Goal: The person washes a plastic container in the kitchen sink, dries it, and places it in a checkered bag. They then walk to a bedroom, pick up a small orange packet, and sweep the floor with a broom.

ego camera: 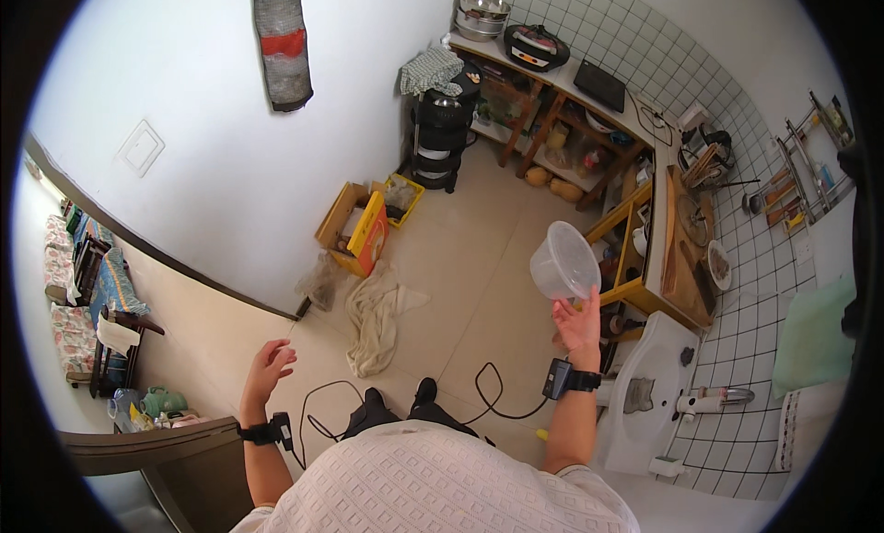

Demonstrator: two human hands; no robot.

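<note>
My right hand (579, 324) holds a clear plastic tub (561, 262) by its edge, fingers beneath and beside it. The tub is tilted, and a round translucent face of it is turned towards the right; whether that is a lid or the opening I cannot tell. On the left, my left hand (271, 369) hangs in the air with its fingers loosely bent and nothing in it. A strap with a small black device and cable is around each wrist. Between the hands, a crumpled beige cloth (376, 319) lies on the tiled floor beyond my feet.
A white washbasin (639, 395) with a tap is close on my right. Past it stands a counter with a wooden board (680, 257). Ahead are a yellow cardboard box (369, 236), a plastic bag (321, 282) and a black tiered rack (438, 136). Cables trail near my feet.
</note>
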